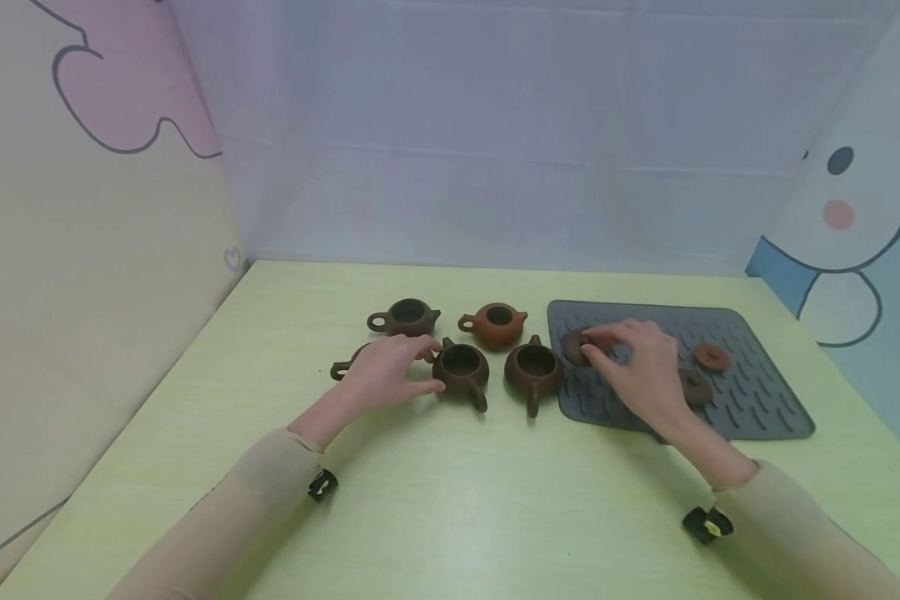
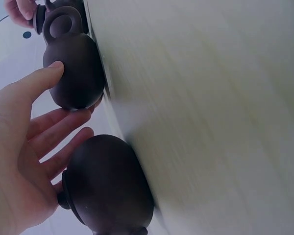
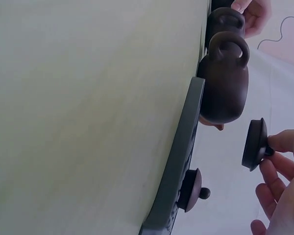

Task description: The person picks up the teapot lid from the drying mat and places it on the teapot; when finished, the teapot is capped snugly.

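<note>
A dark brown teapot [image 1: 461, 364], lidless, stands on the table with its handle toward me. My left hand [image 1: 390, 367] holds its left side, thumb on the near side and fingertips behind it. Under that hand is another dark teapot [image 2: 110, 181], mostly hidden in the head view; the left wrist view shows its lid on. My right hand [image 1: 641, 367] pinches a dark round lid [image 3: 255, 144] by its knob, raised above the left part of the grey mat [image 1: 765, 417]. Beside the mat stands a second lidless brown teapot [image 1: 534, 371], between my hands.
Farther back are two lidless teapots, a dark one [image 1: 408, 317] and a reddish-brown one [image 1: 497, 327]. On the ridged mat lie a reddish-brown lid [image 1: 711, 357] and a brown lid [image 1: 694, 388], partly behind my right hand. A pale cloth wall [image 1: 495, 167] rises behind the table.
</note>
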